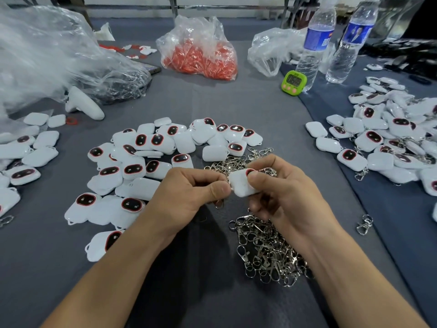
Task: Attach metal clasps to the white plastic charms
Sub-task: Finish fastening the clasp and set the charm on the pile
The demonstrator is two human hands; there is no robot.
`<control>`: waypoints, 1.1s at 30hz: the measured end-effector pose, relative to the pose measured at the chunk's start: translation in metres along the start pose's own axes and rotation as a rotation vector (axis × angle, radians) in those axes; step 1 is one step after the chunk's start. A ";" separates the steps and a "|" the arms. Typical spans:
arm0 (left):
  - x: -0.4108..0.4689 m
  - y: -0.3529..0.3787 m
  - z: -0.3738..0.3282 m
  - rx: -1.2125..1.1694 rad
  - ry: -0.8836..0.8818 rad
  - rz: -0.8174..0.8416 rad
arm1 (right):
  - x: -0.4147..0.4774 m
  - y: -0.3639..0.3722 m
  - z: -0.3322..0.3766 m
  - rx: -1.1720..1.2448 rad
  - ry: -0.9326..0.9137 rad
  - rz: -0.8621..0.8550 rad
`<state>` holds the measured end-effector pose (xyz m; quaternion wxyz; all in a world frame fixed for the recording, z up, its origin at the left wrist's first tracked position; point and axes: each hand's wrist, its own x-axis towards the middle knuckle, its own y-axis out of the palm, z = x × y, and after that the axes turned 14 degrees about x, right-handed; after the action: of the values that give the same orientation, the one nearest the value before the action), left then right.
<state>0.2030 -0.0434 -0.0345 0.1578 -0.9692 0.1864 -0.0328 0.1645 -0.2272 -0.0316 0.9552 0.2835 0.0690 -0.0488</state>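
My right hand pinches a white plastic charm with a dark red-rimmed oval face, held above the table. My left hand pinches a metal clasp at the charm's left edge; only the clasp's lower loop shows under my fingers. A heap of loose silver clasps lies below my right hand, with more clasps behind my fingers. A pile of loose charms is spread left of centre. Another pile of charms with clasps hanging from them lies at the right.
A green digital timer and two water bottles stand at the back right. A clear bag of red parts sits at the back centre. Large crumpled plastic bags and a white controller occupy the back left. One stray clasp lies at the right.
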 end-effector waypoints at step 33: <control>-0.011 0.004 -0.003 1.101 0.297 -0.119 | 0.002 -0.002 -0.016 -0.251 -0.166 -0.023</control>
<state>0.1914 -0.0435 -0.0327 0.6094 -0.7378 0.1070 -0.2698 0.1650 -0.2203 -0.0458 0.9850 0.1559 -0.0014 -0.0739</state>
